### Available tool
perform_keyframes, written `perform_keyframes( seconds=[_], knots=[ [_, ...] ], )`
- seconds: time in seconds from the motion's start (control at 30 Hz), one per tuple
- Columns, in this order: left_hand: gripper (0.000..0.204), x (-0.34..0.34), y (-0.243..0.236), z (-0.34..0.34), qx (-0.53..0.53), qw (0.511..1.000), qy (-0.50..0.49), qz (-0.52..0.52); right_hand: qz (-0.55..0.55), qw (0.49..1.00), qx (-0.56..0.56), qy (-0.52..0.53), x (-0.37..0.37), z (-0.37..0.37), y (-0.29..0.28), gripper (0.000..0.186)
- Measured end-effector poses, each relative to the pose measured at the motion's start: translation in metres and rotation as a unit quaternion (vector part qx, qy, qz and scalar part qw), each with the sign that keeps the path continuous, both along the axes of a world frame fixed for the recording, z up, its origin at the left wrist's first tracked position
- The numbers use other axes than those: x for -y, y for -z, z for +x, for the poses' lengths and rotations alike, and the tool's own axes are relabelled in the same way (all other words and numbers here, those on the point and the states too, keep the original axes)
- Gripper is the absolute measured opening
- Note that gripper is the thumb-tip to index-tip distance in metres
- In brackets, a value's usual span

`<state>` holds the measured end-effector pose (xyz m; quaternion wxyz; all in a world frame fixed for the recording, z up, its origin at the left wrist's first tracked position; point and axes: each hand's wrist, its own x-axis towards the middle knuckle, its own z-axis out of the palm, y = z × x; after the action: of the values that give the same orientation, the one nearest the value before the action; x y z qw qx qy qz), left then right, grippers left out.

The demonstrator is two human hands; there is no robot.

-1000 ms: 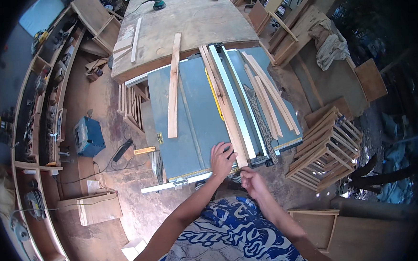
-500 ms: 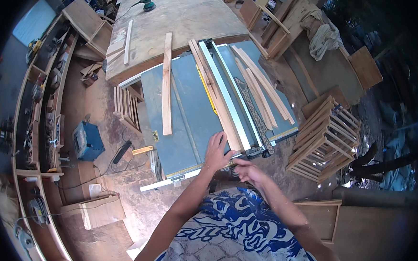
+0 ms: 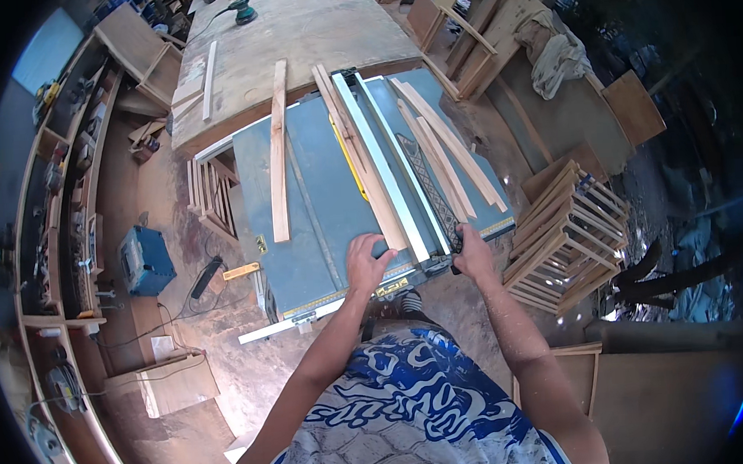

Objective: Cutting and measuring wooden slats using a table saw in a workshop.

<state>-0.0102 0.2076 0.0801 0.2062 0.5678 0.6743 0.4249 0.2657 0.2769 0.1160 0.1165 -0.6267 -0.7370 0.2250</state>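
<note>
A long wood strip (image 3: pixel 372 181) lies lengthwise on the blue-grey saw table (image 3: pixel 254 188), along the pale fence rail (image 3: pixel 389 176). My left hand (image 3: pixel 365 265) is at its near end. The fingers are curved and spread from the thumb, the tips by the strip's edge, with table surface showing in the gap. My right hand (image 3: pixel 475 251) is closed round the near end of a dark, lattice-patterned push stick (image 3: pixel 428 182), right of the fence. Most of the push stick rests along the table. A yellow strip (image 3: pixel 347 159) lies beside the wood.
Another wood strip (image 3: pixel 280 152) lies to the left; several thin strips (image 3: pixel 450 146) lie to the right. Behind is a wooden workbench (image 3: pixel 308 36) with a green sander (image 3: pixel 243 12). Stacked wood frames (image 3: pixel 572 237) stand right, a blue box (image 3: pixel 146 261) left.
My right hand has moved from beside my left to the right and taken hold of the push stick. My left hand stays at the strip's near end. The whole view has shifted slightly.
</note>
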Motion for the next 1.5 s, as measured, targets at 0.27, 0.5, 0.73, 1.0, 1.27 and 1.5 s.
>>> perform_keyframes(
  seconds=[0.27,0.5,0.73,1.0,1.27,1.5],
  knots=[
    [0.047,-0.008,-0.003,-0.006,-0.017,1.000,-0.008,0.018,-0.030,0.999,-0.015,0.025,0.010,-0.013,-0.011,0.073],
    [0.047,-0.012,-0.006,-0.006,-0.019,0.999,-0.027,0.032,0.062,0.991,-0.110,0.041,0.023,-0.004,-0.016,0.065],
    [0.041,-0.021,0.000,-0.020,-0.041,0.998,-0.024,0.046,0.040,0.986,-0.161,-0.004,0.115,0.007,-0.161,0.051],
    [0.037,-0.032,-0.006,-0.031,-0.037,0.999,-0.013,0.016,-0.084,0.995,-0.027,-0.038,0.208,-0.026,-0.229,0.062],
    [0.035,-0.042,-0.004,-0.038,-0.037,0.998,-0.030,0.052,-0.035,0.998,-0.045,-0.022,0.216,-0.046,-0.232,0.068],
    [0.030,-0.049,-0.001,-0.044,-0.036,0.997,-0.039,0.050,-0.064,0.997,0.028,-0.040,0.210,-0.067,-0.233,0.070]
  ],
)
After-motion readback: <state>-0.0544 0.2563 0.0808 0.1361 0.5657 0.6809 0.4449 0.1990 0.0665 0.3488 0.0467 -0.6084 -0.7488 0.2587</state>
